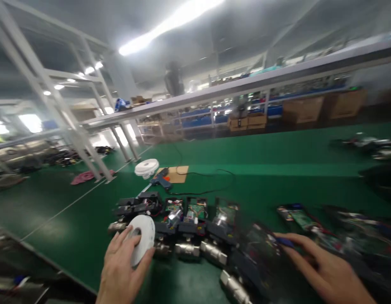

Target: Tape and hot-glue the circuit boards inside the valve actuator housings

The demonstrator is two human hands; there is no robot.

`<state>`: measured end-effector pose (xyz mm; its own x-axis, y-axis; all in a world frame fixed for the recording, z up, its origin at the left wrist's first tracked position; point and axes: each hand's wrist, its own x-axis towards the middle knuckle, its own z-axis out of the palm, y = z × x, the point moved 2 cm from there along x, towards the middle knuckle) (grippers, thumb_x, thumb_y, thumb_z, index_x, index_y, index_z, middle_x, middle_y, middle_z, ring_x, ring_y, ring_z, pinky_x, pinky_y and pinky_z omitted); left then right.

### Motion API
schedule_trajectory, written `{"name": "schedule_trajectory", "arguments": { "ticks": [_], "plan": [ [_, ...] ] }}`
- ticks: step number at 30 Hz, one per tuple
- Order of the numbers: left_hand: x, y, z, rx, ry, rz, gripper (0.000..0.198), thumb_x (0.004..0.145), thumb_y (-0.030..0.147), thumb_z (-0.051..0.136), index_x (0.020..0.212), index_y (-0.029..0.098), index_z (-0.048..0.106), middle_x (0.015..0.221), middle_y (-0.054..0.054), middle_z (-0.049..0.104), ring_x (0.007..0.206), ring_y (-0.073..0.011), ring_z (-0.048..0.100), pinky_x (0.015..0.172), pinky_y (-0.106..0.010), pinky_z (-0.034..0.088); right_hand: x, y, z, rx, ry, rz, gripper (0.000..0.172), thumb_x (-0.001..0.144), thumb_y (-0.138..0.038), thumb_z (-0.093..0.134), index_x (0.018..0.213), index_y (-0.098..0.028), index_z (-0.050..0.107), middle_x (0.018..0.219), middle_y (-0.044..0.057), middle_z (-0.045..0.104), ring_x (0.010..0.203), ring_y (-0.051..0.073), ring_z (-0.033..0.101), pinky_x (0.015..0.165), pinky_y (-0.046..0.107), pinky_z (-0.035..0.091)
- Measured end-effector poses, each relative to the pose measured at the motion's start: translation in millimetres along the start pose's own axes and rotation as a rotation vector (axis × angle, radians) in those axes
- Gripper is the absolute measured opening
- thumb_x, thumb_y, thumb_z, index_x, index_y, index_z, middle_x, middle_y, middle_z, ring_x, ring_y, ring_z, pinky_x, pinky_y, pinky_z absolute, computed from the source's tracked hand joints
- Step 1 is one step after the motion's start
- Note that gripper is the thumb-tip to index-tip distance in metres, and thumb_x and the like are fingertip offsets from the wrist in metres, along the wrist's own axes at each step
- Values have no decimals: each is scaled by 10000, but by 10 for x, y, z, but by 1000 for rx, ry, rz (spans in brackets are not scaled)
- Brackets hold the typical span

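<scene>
Currently, a white roll [149, 238] is being gripped by the left hand [121, 264], fingers being hooked at its centre hole and thumb being laid along the near rim; the roll is being held tilted, at the left end of a row of dark units [195, 211] on the green desk [71, 232]. A small blue piece [284, 242] is being pinched by the right hand [330, 270]; whether it is being joined to anything is being hidden by blur. Just left of that pinch, a slanted unit [251, 268] is being approached more closely by the right hand, its long axis being run from a metal valve [235, 288], near and left, towards its blurred housing, farther and right.
</scene>
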<state>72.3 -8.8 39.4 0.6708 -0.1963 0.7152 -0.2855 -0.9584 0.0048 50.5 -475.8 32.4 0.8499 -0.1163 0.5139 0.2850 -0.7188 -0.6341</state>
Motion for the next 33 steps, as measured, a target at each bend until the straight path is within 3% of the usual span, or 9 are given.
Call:
{"name": "schedule_trajectory", "arguments": {
  "ticks": [1,4,7,9,11,14,18,24,33],
  "plan": [
    [176,261,-41,-50,21,107,354,889,455,603,1093,165,607,1201,-152,666,1227,-317,545,1103,-521,382,-28,-17,-6,14,-73,14,306,876,-535,623,999,-278,736,836,7,781,501,149,676,538,216,588],
    [661,1116,-53,-248,43,312,316,882,446,628,1064,190,593,1060,-83,691,1158,-271,543,1161,-456,279,-105,-67,46,58,-45,98,244,925,-454,565,992,-258,693,806,4,767,608,161,724,612,204,591],
    [979,1882,142,-449,-4,309,292,893,453,621,1056,214,582,1018,-43,692,1070,-265,566,1172,-540,244,-148,-79,121,142,-29,164,251,949,-447,532,1027,-244,657,863,15,762,702,174,744,653,214,591],
    [1080,2239,342,-523,-75,290,282,888,452,635,1025,211,588,1016,-41,685,1069,-275,567,1169,-602,257,-160,-70,139,184,-61,180,261,965,-440,523,1068,-232,641,911,37,765,762,184,748,686,228,592],
    [1115,2454,527,-531,-148,317,280,875,447,659,996,203,597,994,-42,677,1075,-285,571,1164,-647,268,-167,-59,136,213,-81,176,274,978,-438,511,1090,-218,631,922,56,766,786,194,747,688,238,590],
    [1102,2576,706,-486,-212,390,329,845,454,703,1024,196,605,981,-43,671,1101,-301,573,1161,-687,264,-170,-59,120,221,-53,148,278,1002,-410,470,1107,-205,625,955,73,762,838,203,743,698,253,582],
    [1068,2588,806,-491,-233,420,364,849,473,697,1066,195,608,1042,-56,677,1120,-295,565,1171,-695,234,-154,-111,111,166,-9,87,241,1008,-333,461,1096,-199,641,1009,77,753,899,199,727,754,262,570],
    [1062,2600,849,-460,-254,462,378,851,483,691,1094,207,606,1054,-41,689,1115,-301,570,1153,-713,227,-123,-168,114,117,80,-5,189,991,-261,481,1056,-208,650,962,41,738,859,179,701,758,270,544],
    [1027,2616,865,-455,-233,485,351,883,498,639,1088,215,606,1052,-44,689,1122,-295,566,1189,-686,167,-121,-165,120,101,100,-3,187,998,-248,472,1051,-195,644,944,46,730,840,185,694,734,289,533]
  ]
}}
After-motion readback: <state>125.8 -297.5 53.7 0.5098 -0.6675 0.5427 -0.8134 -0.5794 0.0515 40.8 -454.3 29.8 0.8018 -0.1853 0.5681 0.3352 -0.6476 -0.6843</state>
